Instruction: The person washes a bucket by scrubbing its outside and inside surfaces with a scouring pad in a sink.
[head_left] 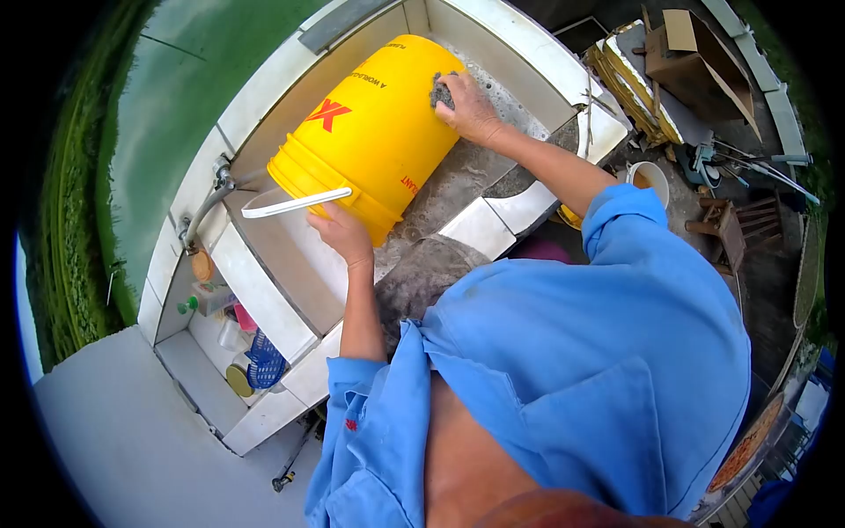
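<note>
While the yellow bucket (378, 128) lies on its side in the tiled basin (255, 92) at the upper centre of the frame, its ribbed rim end points to the lower left. The right hand (473, 110), closed around a grey scouring wad (443, 91), presses it against the bucket near its upper-right end. The left hand (345, 236) is at the rim end, its fingers partly covered by the white handle (299, 202), so I cannot tell whether it grips the rim or only rests there.

Between the blue shirt (563, 361) and the bucket runs the basin's near edge, part white tile, part rough grey surface. Left of the rim end, a metal tap (223, 167) and a grey hose (207, 209) crowd close to the bucket. In the side compartment at the lower left sit a blue plastic basket (265, 361), a jar with a yellowish lid (238, 380) and a green-topped bottle (211, 300).

At the upper right, beyond the basin, an open cardboard box (691, 70) stands above a white bucket (650, 179) and a wooden stool (723, 231). Green water (189, 66) fills the upper left.
</note>
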Available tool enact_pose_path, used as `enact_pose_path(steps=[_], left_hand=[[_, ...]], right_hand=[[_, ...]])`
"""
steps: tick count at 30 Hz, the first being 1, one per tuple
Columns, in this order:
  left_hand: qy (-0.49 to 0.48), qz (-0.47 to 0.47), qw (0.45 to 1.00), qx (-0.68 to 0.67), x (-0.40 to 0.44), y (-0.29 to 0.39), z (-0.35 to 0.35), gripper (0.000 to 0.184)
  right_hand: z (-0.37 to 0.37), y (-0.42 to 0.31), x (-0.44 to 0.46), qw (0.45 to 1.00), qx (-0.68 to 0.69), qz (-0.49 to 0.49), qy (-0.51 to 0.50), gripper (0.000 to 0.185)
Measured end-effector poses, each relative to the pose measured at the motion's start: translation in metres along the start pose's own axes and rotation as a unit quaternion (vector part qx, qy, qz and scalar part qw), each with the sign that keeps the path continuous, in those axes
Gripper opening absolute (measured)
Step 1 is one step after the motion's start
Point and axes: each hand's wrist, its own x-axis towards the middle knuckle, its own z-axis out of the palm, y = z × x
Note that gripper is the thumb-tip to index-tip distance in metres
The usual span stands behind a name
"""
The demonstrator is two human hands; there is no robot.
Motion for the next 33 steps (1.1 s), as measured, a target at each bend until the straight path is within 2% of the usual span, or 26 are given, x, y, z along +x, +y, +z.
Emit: enact_pose_path(steps=[2,3,5,7,9,11,12,13,14,15,16,17,18,20,21,22,24,25,26,27,28,29,31,33], left_hand=[[-0.001,0.003,1.000,0.017,-0.003,-0.004,-0.001,0.036],[-0.013,-0.008,1.000,-0.001,-0.005,-0.008,-0.001,0.037],[-0.026,-0.013,0.999,-0.014,0.000,-0.008,-0.001,0.037],[-0.010,0.027,1.000,-0.010,-0.009,-0.005,-0.001,0.039],[-0.042,0.016,0.999,0.017,-0.009,-0.020,-0.001,0.041],[0.002,0.090,0.995,0.035,-0.016,-0.021,-0.001,0.043],[-0.048,0.040,0.998,0.018,-0.017,-0.020,-0.004,0.045],[-0.105,-0.010,0.994,0.006,-0.017,-0.015,-0.011,0.047],[-0.157,0.013,0.984,0.082,-0.021,0.003,-0.027,0.051],[-0.267,-0.094,0.959,0.028,-0.017,0.018,-0.042,0.050],[-0.371,-0.090,0.921,0.082,-0.006,0.019,-0.065,0.044],[-0.454,-0.093,0.883,0.076,0.002,0.029,-0.088,0.035],[-0.399,-0.106,0.910,0.049,0.008,0.038,-0.102,0.031],[-0.269,-0.067,0.961,0.000,0.033,0.051,-0.124,0.030],[-0.181,0.000,0.983,0.018,0.047,0.049,-0.123,0.030],[-0.136,0.086,0.987,0.017,0.066,0.042,-0.117,0.038],[-0.140,0.097,0.979,0.113,0.090,0.029,-0.090,0.057],[-0.173,0.031,0.969,0.172,0.096,0.022,-0.075,0.073],[-0.220,-0.060,0.967,0.117,0.092,0.024,-0.059,0.078],[-0.188,-0.082,0.974,0.100,0.091,0.022,-0.050,0.080],[-0.126,-0.080,0.989,0.015,0.092,0.020,-0.048,0.083],[-0.086,-0.148,0.985,0.021,0.095,0.019,-0.047,0.084],[-0.071,-0.198,0.977,0.018,0.105,-0.014,-0.044,0.072],[-0.173,-0.195,0.957,-0.124,0.109,-0.023,-0.050,0.055]], right_hand=[[0.009,-0.050,-0.038,0.990,0.003,-0.103,-0.093,0.041],[0.012,-0.060,-0.033,0.990,0.004,-0.106,-0.091,0.041],[0.012,-0.081,-0.017,0.977,0.021,-0.182,-0.111,0.042],[0.015,-0.056,0.024,0.996,-0.006,-0.065,-0.068,0.041],[0.015,0.001,0.071,0.995,-0.030,0.092,-0.015,0.040],[0.012,0.051,0.096,0.957,0.139,0.219,-0.128,0.039],[-0.019,0.025,0.089,0.962,0.045,0.227,-0.146,0.040],[-0.028,0.008,0.077,0.969,0.009,0.223,-0.108,0.041],[-0.025,0.006,0.062,0.975,0.028,0.199,-0.091,0.042],[-0.020,0.008,0.062,0.972,0.045,0.208,-0.095,0.044],[-0.015,0.009,0.064,0.974,0.031,0.213,-0.076,0.044],[-0.017,0.009,0.062,0.972,0.034,0.217,-0.084,0.044],[-0.021,0.009,0.060,0.970,0.034,0.220,-0.093,0.045],[-0.025,0.011,0.049,0.968,0.049,0.230,-0.092,0.045],[-0.023,0.008,0.046,0.967,0.072,0.225,-0.094,0.045],[-0.013,0.009,0.042,0.969,0.064,0.227,-0.070,0.043],[-0.013,0.007,0.025,0.968,0.072,0.232,-0.065,0.043],[-0.009,0.001,0.019,0.968,0.083,0.227,-0.063,0.043],[0.000,0.005,0.012,0.966,0.079,0.231,-0.086,0.046],[-0.007,-0.001,0.008,0.968,0.072,0.222,-0.096,0.046],[-0.008,-0.009,-0.006,0.974,0.069,0.207,-0.064,0.044],[0.004,-0.006,-0.018,0.989,0.030,0.145,-0.010,0.043],[0.010,-0.013,-0.041,0.998,0.034,0.047,-0.036,0.043],[0.010,-0.023,-0.056,0.997,0.033,-0.019,-0.065,0.042]])
